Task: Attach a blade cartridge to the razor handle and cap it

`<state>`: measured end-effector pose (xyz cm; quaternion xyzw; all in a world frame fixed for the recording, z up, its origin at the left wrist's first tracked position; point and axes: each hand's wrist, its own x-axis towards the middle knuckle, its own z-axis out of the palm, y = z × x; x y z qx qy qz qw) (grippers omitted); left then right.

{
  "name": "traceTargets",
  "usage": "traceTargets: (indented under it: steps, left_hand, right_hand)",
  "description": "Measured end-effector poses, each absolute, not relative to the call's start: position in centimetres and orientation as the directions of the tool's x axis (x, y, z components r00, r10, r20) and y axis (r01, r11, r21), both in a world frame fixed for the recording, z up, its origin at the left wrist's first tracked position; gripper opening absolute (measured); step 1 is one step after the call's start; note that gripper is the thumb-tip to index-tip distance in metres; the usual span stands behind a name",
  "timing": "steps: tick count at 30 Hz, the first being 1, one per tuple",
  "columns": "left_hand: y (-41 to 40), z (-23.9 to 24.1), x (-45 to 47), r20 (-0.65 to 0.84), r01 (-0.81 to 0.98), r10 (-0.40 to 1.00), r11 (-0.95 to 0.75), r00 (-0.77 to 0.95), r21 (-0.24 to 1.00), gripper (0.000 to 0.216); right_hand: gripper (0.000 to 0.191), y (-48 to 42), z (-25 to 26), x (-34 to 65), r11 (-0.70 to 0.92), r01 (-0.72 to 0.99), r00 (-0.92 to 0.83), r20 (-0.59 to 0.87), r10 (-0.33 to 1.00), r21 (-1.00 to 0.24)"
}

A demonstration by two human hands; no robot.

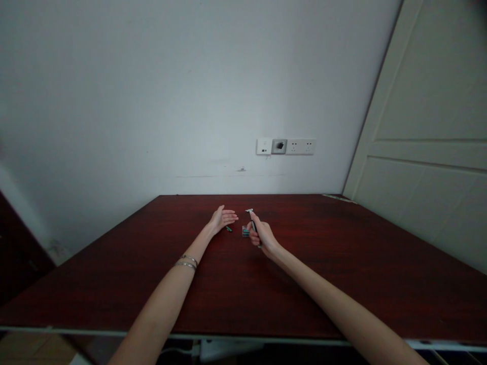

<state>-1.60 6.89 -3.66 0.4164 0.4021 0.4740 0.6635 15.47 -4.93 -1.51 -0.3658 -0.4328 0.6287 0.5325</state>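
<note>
My right hand (262,236) is wrapped round the dark handle of a razor (249,210). The T-shaped metallic head points up and away from me. My left hand (223,219) is held out with its fingers stretched toward the razor, not touching it. Just below the left hand, a small dark green piece (229,229) lies on the table; its kind is too small to make out. A small clear case with teal parts (245,232) rests behind the right hand's fingers, which partly hide it.
The dark red wooden table (304,284) reaches back to a white wall (190,101). Sockets and switches (286,146) sit on the wall above its rear edge. A pale panelled door (429,152) stands along the right side.
</note>
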Motion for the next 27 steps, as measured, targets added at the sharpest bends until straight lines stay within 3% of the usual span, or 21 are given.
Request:
traceTargets:
  steps: [6, 10, 14, 19, 23, 27]
  left_hand:
    - [5.8, -1.9, -1.5, 0.021, -0.288, 1.000, -0.015, 0.017, 0.958, 0.036]
    - [4.9, 0.3, -0.8, 0.143, -0.164, 0.990, -0.139, 0.010, 0.977, 0.027]
    - [3.5, 2.1, 0.4, 0.261, -0.025, 0.963, -0.260, 0.068, 0.965, 0.027]
    - [1.5, 2.3, 1.5, 0.447, 0.148, 0.864, -0.485, 0.232, 0.862, 0.029]
    - [0.7, 1.6, 2.0, 0.389, 0.250, 0.780, -0.554, 0.490, 0.794, 0.021]
    - [-0.2, 1.6, 2.6, 0.309, 0.174, 0.734, -0.501, 0.604, 0.848, 0.034]
  right_hand:
    - [0.046, -4.2, -1.2, 16.3, 0.029, -0.422, -0.182, 0.115, 0.977, -0.906]
    - [0.040, -3.3, -1.0, 16.9, 0.137, -0.461, -0.108, 0.209, 0.972, -0.877]
    - [0.037, -2.6, -0.8, 17.6, 0.285, -0.376, 0.008, 0.304, 0.953, -0.882]
    - [0.036, -2.5, -0.3, 18.4, 0.419, -0.112, 0.120, 0.406, 0.906, -0.901]
    - [0.035, -2.8, -0.2, 18.5, 0.467, -0.047, 0.165, 0.454, 0.876, -0.883]
    - [0.038, -3.0, -0.2, 18.0, 0.498, -0.066, 0.194, 0.478, 0.856, -0.865]
